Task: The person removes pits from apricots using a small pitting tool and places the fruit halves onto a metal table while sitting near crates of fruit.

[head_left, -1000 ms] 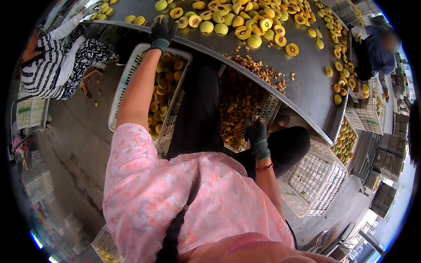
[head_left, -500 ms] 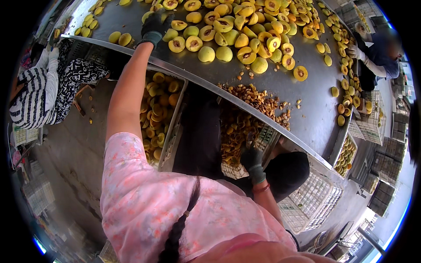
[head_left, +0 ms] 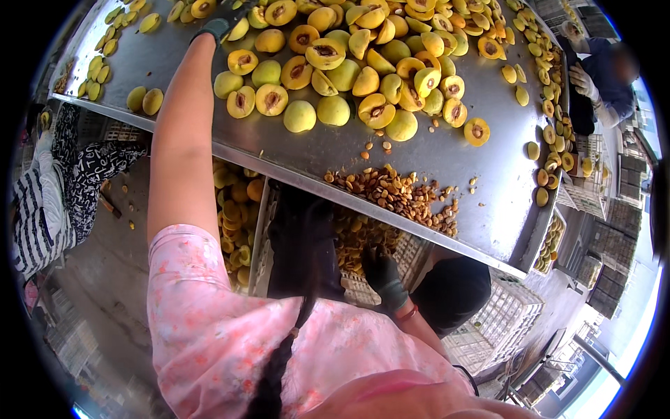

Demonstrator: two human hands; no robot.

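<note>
Halved yellow stone fruit (head_left: 326,53), some with brown pits showing, lie heaped on a metal table (head_left: 269,143). My left hand (head_left: 222,22), in a dark glove, reaches to the far side beside the heap. The picture's upper edge cuts it off, so its fingers and anything in them are hidden. My right hand (head_left: 382,274), also gloved, is below the table's near edge, over a crate of fruit halves (head_left: 359,241). Its fingers look bent, but dark glove and shadow hide whether they hold anything. Loose brown pits (head_left: 398,195) are piled along the near edge.
Another crate of fruit (head_left: 237,209) stands under the table to the left. A white plastic crate (head_left: 499,321) is at the lower right. One co-worker in striped clothing (head_left: 35,223) sits at the left; another wearing light gloves (head_left: 583,80) is at the far right.
My left hand has moved farther away and left, partly out of the picture. My right hand has shifted slightly left and down. The view has turned, so the table sits differently.
</note>
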